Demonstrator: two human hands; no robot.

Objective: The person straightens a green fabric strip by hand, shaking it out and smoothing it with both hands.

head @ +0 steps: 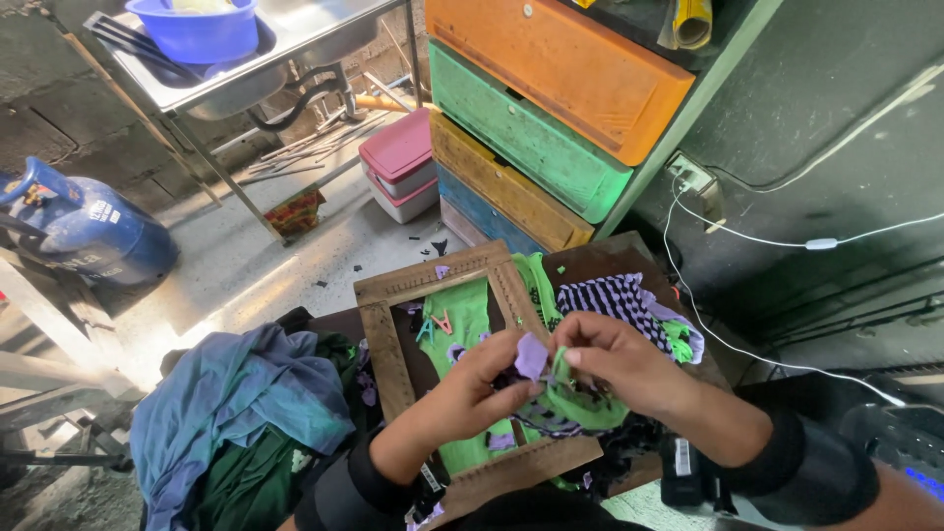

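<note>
My left hand and my right hand meet over a square wooden frame loom. Together they pinch a small lilac fabric scrap and a green fabric loop. Green fabric strips are stretched across the frame, with small pink, teal and lilac pieces tied into them. Both wrists wear black sleeves. A black and lilac striped cloth lies just beyond my right hand.
A pile of blue and dark green cloth lies to the left. Behind stand stacked drawers in orange, green, yellow and blue, a pink-lidded box, a blue gas cylinder and a metal sink with a blue basin. White cables run along the right wall.
</note>
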